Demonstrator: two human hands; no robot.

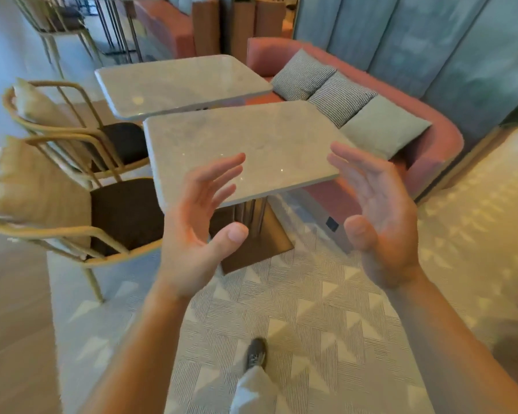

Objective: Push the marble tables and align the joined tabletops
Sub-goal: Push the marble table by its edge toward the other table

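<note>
While both hands, left [199, 222] and right [377, 216], hover empty with fingers spread, the near table [240, 150] lies just beyond them, likely awaiting a push.

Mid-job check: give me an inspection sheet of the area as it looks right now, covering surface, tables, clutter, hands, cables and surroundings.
Surface: patterned carpet, bare around the near table's base.
Job's things: near marble table and far marble table sit close together; their tops are offset sideways, edges not lined up.
Clutter: nothing seen on either tabletop.
Grippers: left hand and right hand are open, palms facing each other, raised in front of the near table, holding nothing.
Cables: nothing seen.
Surroundings: two gold-framed chairs on the left, pink sofa with cushions on the right, the person's shoe on the carpet.
</note>
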